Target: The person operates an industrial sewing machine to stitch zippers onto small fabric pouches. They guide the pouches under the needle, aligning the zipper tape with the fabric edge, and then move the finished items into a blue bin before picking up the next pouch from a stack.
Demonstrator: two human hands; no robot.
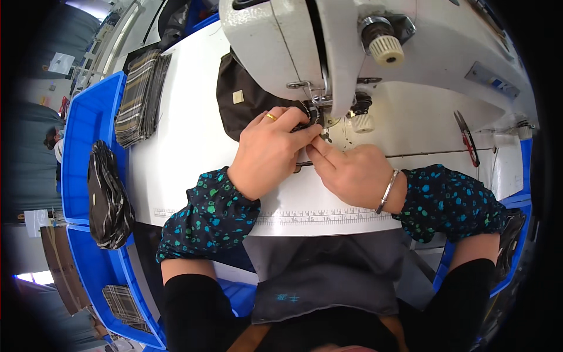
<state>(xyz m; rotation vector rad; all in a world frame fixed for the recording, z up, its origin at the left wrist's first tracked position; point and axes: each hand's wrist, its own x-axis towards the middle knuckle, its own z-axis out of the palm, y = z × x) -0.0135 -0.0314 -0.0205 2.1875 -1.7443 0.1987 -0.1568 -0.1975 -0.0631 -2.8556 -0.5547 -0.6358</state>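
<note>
A dark brown fabric piece [246, 88] with a small cream label [237, 97] lies under the head of a white sewing machine [270, 53]. A zipper with metal teeth [305, 109] runs along its edge, close to the presser foot [316, 101]. My left hand [267, 146], a ring on one finger, is closed on the fabric's near edge beside the zipper. Against its fingertips, my right hand [358, 176] makes a pinch just in front of the foot. What the right fingers hold is hidden by the hands.
Red-handled scissors [467, 139] lie to the right on the white table [193, 88]. Plaid cloth pieces [139, 100] are stacked at the left, by a blue bin [88, 158] with dark striped fabric [108, 196] over its edge. A printed ruler [328, 219] follows the near edge.
</note>
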